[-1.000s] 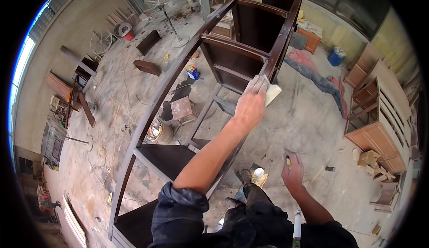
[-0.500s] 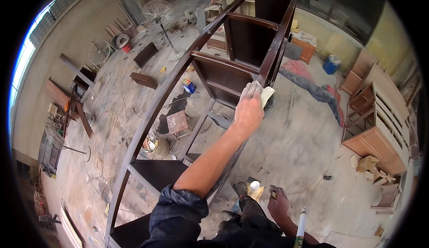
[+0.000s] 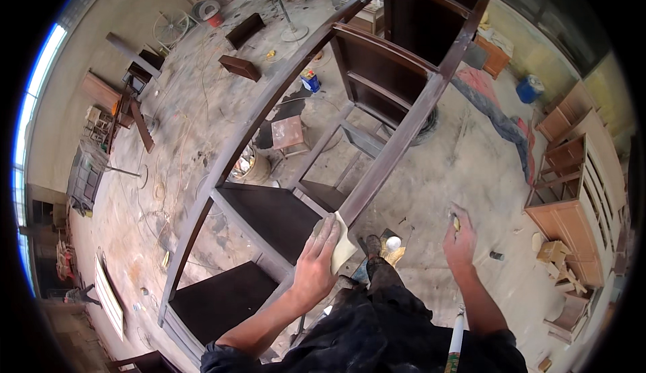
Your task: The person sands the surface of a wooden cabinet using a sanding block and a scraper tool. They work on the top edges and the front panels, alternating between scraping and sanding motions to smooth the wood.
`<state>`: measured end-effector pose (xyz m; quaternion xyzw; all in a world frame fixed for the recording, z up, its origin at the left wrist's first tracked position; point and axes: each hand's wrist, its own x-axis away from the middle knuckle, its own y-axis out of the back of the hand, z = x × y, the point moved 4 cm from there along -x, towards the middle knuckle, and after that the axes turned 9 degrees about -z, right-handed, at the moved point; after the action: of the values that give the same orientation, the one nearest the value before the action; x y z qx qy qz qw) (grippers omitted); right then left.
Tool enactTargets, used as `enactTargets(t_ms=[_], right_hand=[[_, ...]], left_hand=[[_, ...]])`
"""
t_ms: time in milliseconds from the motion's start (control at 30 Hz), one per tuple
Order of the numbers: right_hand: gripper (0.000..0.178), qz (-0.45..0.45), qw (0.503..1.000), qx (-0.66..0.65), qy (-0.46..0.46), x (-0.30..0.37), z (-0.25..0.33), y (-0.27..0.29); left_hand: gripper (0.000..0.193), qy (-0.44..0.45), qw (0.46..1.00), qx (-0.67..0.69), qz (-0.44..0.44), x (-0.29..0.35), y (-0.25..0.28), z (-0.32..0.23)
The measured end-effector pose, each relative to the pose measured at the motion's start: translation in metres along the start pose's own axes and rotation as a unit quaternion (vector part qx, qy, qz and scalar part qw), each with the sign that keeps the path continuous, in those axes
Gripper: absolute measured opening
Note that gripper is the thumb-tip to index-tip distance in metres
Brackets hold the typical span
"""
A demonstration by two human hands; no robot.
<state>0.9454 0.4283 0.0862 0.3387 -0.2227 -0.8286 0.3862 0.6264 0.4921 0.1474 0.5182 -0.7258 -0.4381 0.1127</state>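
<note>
A dark brown wooden cabinet frame [image 3: 397,147] stretches diagonally from the lower left to the top, with open bays and dark panels. My left hand [image 3: 317,255] presses a folded, pale cream sheet of sandpaper [image 3: 344,245] onto the near long rail, fingers flat together over it. Greyish dust streaks that rail. Off to the right, away from the frame, my right hand [image 3: 460,238] is raised with its fingers curled. A small yellowish thing [image 3: 457,224] shows between them; its kind is unclear.
Below the frame stand a small stool [image 3: 289,134], a bucket of odds and ends [image 3: 252,167] and a blue can [image 3: 310,82]. A white cup [image 3: 393,243] is by my feet. An unfinished wooden cabinet [image 3: 562,201] stands right; a white stick [image 3: 456,339] juts up close in front.
My left hand has drawn the sandpaper back along the rail toward me, from the middle crosspiece. My right hand has risen and come forward. The view has shifted.
</note>
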Motion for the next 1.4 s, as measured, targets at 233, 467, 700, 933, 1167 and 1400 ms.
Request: enactTargets(t_ms=[233,467,700,933,1167,1400], right_hand=[[0.041,-0.053,0.928,0.004,0.368,-0.217,0.127,-0.048],[0.02,0.041,0.925,0.09,0.367,-0.282,0.095,-0.125],[0.017,0.083,0.915,0.068,0.389,-0.278,0.1,-0.13],[0.013,0.102,0.921,0.08,0.368,-0.275,0.101,-0.129],[0.011,0.127,0.919,0.087,0.362,-0.275,0.096,-0.132],[0.011,0.134,0.923,0.081,0.351,-0.274,0.105,-0.135]], left_hand=[[0.073,-0.14,0.987,0.046,-0.06,-0.16,-0.037,0.021],[0.06,-0.063,0.944,-0.284,-0.154,-0.131,0.075,0.188],[0.061,-0.11,0.934,-0.321,-0.11,-0.255,0.025,0.166],[0.058,-0.158,0.921,-0.334,-0.129,-0.307,0.009,0.164],[0.057,-0.173,0.945,-0.241,-0.139,-0.377,-0.015,0.156],[0.033,-0.034,0.98,-0.174,-0.094,-0.42,-0.009,0.141]])
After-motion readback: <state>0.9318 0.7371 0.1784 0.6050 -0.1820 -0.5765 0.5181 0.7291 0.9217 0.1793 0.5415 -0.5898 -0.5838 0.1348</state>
